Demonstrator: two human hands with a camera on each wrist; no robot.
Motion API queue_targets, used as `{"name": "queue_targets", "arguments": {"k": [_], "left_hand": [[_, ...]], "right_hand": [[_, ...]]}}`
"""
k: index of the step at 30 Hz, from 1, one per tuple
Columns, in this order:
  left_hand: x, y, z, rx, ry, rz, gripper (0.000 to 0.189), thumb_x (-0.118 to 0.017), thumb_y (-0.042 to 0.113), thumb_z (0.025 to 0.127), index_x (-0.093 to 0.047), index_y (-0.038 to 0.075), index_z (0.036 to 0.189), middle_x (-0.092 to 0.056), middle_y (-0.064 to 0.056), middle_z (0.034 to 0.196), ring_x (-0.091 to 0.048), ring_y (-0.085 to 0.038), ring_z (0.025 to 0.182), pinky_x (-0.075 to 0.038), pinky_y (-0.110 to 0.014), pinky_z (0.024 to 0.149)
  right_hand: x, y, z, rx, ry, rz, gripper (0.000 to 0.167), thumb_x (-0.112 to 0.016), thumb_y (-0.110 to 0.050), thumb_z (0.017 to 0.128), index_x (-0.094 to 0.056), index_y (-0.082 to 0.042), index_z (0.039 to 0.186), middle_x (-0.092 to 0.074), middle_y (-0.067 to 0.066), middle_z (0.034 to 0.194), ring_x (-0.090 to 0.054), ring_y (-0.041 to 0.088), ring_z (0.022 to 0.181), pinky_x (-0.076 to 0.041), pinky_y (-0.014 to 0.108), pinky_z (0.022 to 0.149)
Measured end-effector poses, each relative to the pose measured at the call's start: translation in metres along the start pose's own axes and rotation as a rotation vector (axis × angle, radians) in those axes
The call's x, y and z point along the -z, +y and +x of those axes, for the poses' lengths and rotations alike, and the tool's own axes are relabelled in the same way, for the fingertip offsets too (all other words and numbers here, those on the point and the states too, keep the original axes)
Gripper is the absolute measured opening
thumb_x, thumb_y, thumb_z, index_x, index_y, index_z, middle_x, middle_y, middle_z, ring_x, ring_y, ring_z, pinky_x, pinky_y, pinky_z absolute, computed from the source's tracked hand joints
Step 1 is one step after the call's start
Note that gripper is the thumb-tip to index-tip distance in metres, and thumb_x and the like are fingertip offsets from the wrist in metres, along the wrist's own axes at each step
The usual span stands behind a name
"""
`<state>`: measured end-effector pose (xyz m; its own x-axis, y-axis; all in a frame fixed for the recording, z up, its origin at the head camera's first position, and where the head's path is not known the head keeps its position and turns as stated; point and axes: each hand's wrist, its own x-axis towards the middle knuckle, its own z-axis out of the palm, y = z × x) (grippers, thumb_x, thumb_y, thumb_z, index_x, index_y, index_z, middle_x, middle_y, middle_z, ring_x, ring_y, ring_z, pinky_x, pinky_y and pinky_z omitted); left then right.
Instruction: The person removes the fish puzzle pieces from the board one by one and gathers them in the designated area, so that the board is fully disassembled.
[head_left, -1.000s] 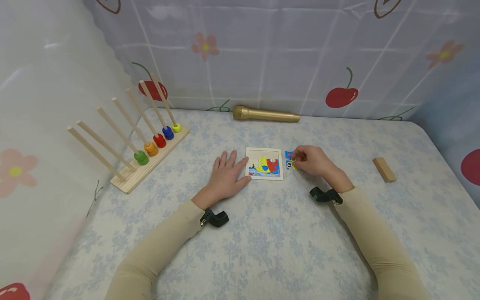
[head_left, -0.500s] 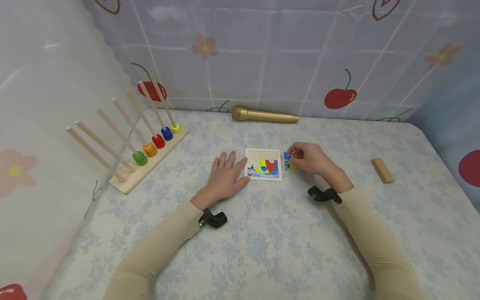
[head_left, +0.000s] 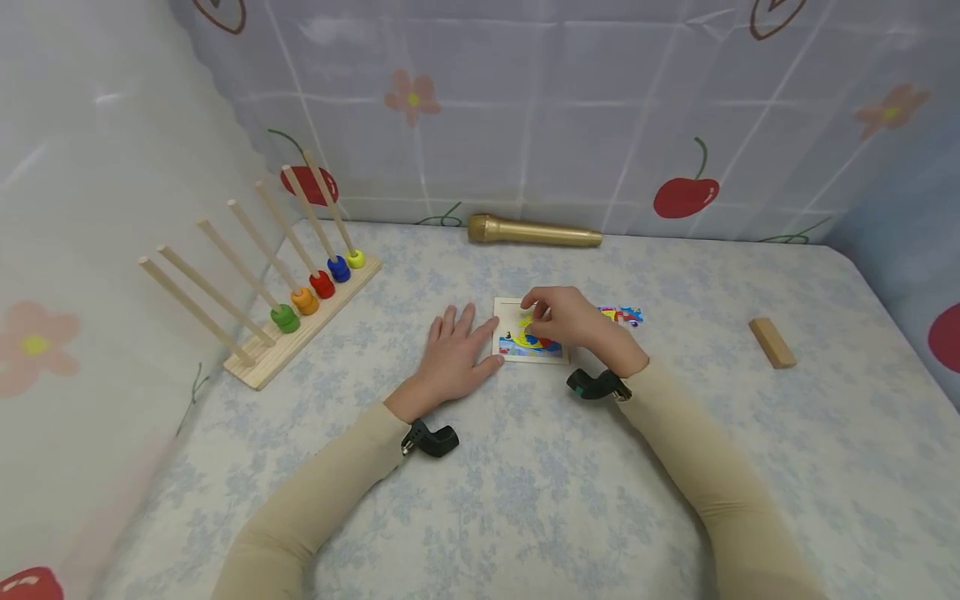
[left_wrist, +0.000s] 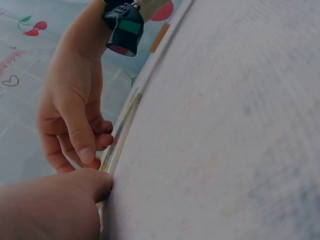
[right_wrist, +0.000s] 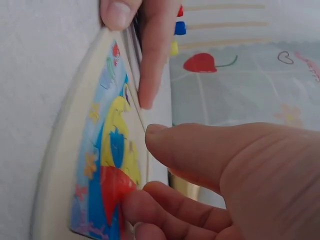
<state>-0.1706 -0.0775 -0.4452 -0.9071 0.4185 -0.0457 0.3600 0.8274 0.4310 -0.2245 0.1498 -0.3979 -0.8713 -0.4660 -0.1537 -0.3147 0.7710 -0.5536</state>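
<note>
A small square wooden jigsaw puzzle (head_left: 510,348) lies on the table, its tray partly filled with a yellow, red and blue picture; bare wood shows along its far side. My left hand (head_left: 452,358) lies spread on the cloth, thumb and index finger touching the tray's left edge. Over the tray is my right hand (head_left: 566,318), fingers curled, pinching a puzzle piece that is mostly hidden; a yellow bit shows at its fingertips in the left wrist view. Loose puzzle pieces (head_left: 626,315) lie right of the tray, partly covered by the right wrist.
At the left stands a wooden peg rack (head_left: 258,372) with coloured beads on several of its rods. A gold microphone (head_left: 536,232) lies along the back edge. Far to the right is a wooden block (head_left: 772,342).
My right hand has moved left from the loose pieces to above the tray, uncovering other pieces on the right. The left hand has stayed in place.
</note>
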Motion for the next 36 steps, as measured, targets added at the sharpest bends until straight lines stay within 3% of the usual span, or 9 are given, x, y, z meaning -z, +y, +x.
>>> {"name": "queue_targets", "arguments": {"k": [13,36], "left_hand": [[-0.002,-0.002,0.002,-0.014,0.012,0.017,0.063,-0.051,0.047,0.103,-0.039,0.02,0.159,-0.018,-0.024,0.169,-0.005,-0.049,0.157,-0.009,-0.064,0.124],[-0.004,-0.004,0.002,-0.014,0.016,0.024,0.064,-0.052,0.047,0.104,-0.038,0.02,0.16,-0.019,-0.025,0.169,-0.006,-0.05,0.157,-0.01,-0.065,0.124]], "right_hand": [[-0.009,-0.003,0.0,-0.012,0.01,-0.059,0.047,-0.082,-0.017,0.085,-0.064,-0.002,0.127,-0.069,0.016,0.106,-0.06,0.026,0.087,-0.053,0.042,0.085],[-0.013,-0.005,-0.001,0.013,0.024,-0.074,0.044,-0.081,-0.015,0.086,-0.068,-0.001,0.126,-0.063,0.017,0.103,-0.054,0.025,0.086,-0.048,0.037,0.077]]}}
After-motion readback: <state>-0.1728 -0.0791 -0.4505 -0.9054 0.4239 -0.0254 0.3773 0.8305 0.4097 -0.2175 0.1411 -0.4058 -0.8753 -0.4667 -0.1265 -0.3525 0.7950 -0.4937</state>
